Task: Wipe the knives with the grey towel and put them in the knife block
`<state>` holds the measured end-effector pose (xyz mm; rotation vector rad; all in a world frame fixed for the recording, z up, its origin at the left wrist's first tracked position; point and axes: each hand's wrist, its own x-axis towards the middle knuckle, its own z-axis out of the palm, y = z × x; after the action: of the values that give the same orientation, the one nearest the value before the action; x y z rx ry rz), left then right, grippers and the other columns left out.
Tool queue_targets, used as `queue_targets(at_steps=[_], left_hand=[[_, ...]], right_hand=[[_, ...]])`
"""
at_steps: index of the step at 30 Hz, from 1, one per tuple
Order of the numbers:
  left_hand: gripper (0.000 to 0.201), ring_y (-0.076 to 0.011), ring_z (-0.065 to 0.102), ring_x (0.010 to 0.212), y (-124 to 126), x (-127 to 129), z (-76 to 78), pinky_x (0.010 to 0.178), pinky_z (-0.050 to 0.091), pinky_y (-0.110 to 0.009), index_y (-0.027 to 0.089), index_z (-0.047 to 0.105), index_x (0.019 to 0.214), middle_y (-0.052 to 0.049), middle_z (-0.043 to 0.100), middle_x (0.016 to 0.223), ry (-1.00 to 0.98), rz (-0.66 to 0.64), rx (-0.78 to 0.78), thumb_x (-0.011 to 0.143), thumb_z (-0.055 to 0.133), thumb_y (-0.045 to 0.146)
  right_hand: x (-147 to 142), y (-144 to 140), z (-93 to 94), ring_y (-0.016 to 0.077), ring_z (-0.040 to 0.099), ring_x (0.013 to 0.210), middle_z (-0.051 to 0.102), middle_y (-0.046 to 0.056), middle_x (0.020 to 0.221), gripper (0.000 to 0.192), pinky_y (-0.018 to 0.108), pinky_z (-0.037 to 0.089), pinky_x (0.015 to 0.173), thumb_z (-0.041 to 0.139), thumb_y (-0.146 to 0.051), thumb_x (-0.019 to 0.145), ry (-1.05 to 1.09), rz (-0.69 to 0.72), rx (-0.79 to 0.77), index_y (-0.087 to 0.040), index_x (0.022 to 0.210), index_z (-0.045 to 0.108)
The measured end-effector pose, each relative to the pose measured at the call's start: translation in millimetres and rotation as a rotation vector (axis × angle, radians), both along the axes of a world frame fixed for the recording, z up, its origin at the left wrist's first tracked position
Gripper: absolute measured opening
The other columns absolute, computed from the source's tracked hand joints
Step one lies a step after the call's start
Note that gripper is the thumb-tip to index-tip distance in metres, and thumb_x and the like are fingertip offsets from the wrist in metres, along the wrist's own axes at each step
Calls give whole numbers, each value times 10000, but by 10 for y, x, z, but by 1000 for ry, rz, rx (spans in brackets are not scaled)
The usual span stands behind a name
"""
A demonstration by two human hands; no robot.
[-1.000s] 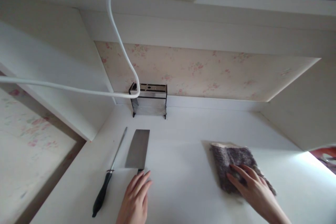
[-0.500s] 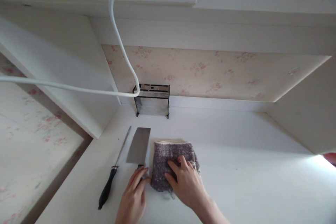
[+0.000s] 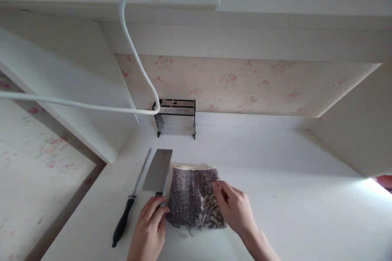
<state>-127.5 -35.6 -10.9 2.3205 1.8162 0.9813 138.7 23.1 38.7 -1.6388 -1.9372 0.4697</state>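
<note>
A cleaver [image 3: 157, 169] lies flat on the white counter [image 3: 275, 195], blade pointing away from me. My left hand [image 3: 150, 230] covers its handle, fingers curled around it. Right beside the blade lies a grey speckled cloth [image 3: 192, 197], touching the blade's right edge. My right hand [image 3: 234, 208] pinches the cloth's right edge between thumb and fingers. A sharpening steel [image 3: 131, 197] with a black handle lies to the left of the cleaver, parallel to it.
A metal knife block [image 3: 175, 116] stands against the flowered back wall. A white cable [image 3: 128, 49] hangs in a loop in front of the block and runs off to the left. White cabinet walls close in on both sides, with a shelf overhead.
My right hand slid the cloth from the right side of the counter to the cleaver and now grips the cloth's right edge. My left hand has stayed on the handle.
</note>
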Motion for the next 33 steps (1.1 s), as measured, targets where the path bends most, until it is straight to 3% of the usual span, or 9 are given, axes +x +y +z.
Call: queue_targets(at_steps=[3,7,13,18,21,24,29,31,33], left_hand=[[182,-238,636,1014,16,163,98,857,561,-375,250,629,918,-77,664,1060,-11,-30,-13,879,476,158],[228,-226,615,1081,73,430,118,919,543,-357,237,613,1084,-81,644,1148,38,-102,-64,902,484,192],[397,-251,519,1251,396,510,95,1115,365,-509,204,611,1170,-73,605,1281,190,-148,-129,859,420,46],[580,-216,443,1325,803,458,225,1154,314,-447,208,653,1114,-26,609,1310,183,-249,-240,707,380,-103],[608,-188,431,1336,988,435,309,1130,353,-366,210,665,1072,-14,610,1312,171,-315,-323,661,365,-124],[578,-194,449,1325,1062,383,358,1095,390,-346,209,670,1026,-24,606,1319,181,-356,-360,655,370,-117],[401,-208,543,1219,784,410,394,1035,423,-350,219,648,1005,-48,612,1285,-12,-279,-236,809,386,-13],[249,-194,609,1075,515,537,416,971,450,-325,210,631,968,-71,660,1129,-223,-243,-166,905,404,132],[194,-178,632,920,197,720,429,861,480,-289,208,610,949,-67,666,990,-447,-240,-220,936,425,263]], right_hand=[[124,25,-137,160,552,499,592,-9,563,390,247,356,524,363,-492,961,1,-84,-40,-243,795,613],[107,16,-289,177,606,558,656,-2,658,326,248,358,532,373,-480,954,14,-84,-150,-251,836,573],[-52,-141,-399,167,565,508,592,-32,564,184,242,363,511,450,-394,914,141,-49,-232,-238,878,541],[-352,-419,-435,160,635,626,682,7,747,380,227,454,589,438,-210,883,295,133,-305,-233,1253,521],[-550,-570,-434,152,656,810,674,68,1011,540,201,493,675,490,-103,782,393,317,-325,-199,1313,505],[-607,-675,-390,122,640,759,652,67,1044,580,178,479,636,509,-108,782,487,423,-350,-192,1353,456],[-364,-779,-309,82,456,512,538,-48,598,176,182,336,510,500,-263,894,463,351,-311,-196,979,638],[-229,-787,-324,78,386,482,444,-67,528,204,192,285,490,486,-318,918,458,279,-273,-188,868,634],[-119,-782,-373,78,354,481,392,-72,512,259,199,262,487,490,-369,921,465,202,-223,-178,796,612]])
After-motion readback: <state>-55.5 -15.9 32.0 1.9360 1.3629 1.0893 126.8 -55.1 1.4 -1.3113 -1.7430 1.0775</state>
